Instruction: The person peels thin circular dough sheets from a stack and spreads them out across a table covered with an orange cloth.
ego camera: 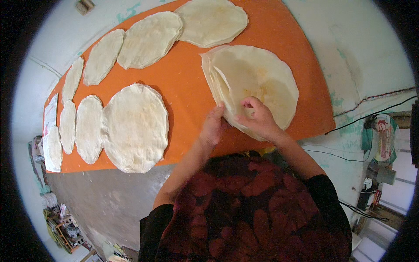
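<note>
Before me lies a stack of large, thin, round flatbreads with faint brown patches on top. Along its left side, the edges of several sheets are lifted and fanned apart. My left hand pinches that near left edge, thumb on top, other fingers partly hidden. Over the near part of the same stack is my right hand, its fingers curled close to the sheet. Whether it grips a layer, I cannot tell.
The stack rests on an orange-covered table. More flatbread piles lie left, including a thick one, and at the back, including a round pile. White plastic bags lie at the left end. Cables run along the right wall.
</note>
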A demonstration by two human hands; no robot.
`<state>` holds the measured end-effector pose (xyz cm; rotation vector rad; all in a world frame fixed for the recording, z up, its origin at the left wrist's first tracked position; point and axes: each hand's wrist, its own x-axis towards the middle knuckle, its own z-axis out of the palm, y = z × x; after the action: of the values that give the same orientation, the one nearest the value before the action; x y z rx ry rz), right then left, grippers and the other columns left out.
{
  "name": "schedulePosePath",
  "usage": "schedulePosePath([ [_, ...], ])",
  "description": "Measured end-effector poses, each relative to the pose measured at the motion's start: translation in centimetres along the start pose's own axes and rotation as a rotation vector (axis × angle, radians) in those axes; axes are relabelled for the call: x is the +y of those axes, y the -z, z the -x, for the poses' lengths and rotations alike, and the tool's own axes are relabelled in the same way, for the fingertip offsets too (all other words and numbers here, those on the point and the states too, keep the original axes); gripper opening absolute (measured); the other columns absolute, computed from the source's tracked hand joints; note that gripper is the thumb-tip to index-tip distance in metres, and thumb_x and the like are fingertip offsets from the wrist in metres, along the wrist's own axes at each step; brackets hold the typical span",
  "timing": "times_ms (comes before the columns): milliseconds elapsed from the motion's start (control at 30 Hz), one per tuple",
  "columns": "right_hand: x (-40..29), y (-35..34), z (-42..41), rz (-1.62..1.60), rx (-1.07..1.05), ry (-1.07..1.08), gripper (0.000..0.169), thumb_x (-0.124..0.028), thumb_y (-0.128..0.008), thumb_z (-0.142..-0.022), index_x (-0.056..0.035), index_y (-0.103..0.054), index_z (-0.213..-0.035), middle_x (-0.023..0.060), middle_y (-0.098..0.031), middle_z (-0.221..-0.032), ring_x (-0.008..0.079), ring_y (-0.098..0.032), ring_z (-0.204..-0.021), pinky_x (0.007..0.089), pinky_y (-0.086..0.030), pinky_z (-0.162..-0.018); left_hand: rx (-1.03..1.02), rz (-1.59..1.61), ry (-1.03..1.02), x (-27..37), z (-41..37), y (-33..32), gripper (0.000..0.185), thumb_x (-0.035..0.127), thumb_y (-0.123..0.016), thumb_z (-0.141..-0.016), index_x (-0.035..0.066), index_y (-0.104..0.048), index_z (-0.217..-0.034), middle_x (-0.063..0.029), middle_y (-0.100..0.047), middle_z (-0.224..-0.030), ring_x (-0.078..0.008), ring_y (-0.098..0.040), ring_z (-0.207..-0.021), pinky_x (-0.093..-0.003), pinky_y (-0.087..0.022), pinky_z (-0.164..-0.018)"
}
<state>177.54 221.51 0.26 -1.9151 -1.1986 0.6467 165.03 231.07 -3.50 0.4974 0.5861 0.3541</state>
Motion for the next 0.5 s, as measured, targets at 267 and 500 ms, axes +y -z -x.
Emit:
schedulePosePath([
  [267,2.0,-0.9,-1.0,-0.241,-0.060,-0.167,0.023,-0.018,-0.059,-0.077,-0.0001,-0.052,-0.089,0.0036,-0.054,-0.080,0.0108,-0.051,-0.074,0.0246,-0.043,-0.066,0.066,-0.027,-0.026,-1.2,-1.0,1.1,0.040,0.030,-0.038,-0.089,0.001,-0.041,-0.116,-0.0117,-0.049,-0.113,-0.0246,-0.047,-0.105,-0.0380,-0.034,-0.093],
  [500,4.1,-0.5,-1.7,-0.236,0.152,-0.159,0.012,-0.012,-0.052,-0.080,-0.0004,-0.052,-0.085,-0.0002,-0.052,-0.070,0.0063,-0.047,-0.062,0.0218,-0.040,-0.056,0.155,0.069,-0.051,-1.0,-1.2,1.6,0.044,0.034,-0.045,-0.086,-0.002,-0.044,-0.112,-0.0113,-0.052,-0.109,-0.0214,-0.050,-0.100,-0.0347,-0.039,-0.087],
])
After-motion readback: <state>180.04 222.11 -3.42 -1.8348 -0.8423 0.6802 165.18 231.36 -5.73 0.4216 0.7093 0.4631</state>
